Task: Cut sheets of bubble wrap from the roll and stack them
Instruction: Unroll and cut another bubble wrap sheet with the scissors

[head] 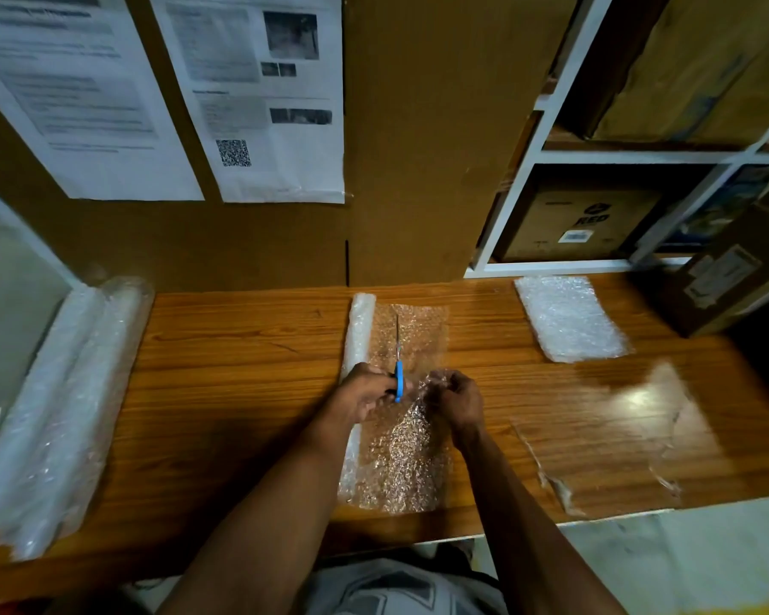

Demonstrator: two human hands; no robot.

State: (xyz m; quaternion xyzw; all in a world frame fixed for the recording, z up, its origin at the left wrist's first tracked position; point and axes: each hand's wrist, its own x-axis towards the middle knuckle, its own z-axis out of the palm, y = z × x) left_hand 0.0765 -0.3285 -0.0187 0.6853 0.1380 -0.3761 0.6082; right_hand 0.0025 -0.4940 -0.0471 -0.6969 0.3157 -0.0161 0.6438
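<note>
Two hands share the cut: the left hand (365, 389) grips the blue scissors (398, 366) beside the roll (359, 335), while the right hand (456, 399) pinches the unrolled bubble wrap (411, 463) taut on the surface (240, 370), the finished stack (569, 319) lying well apart.

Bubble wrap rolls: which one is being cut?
The small roll at the table's middle, partly unrolled beneath the scissors; the big rolls lie untouched at the left.
</note>
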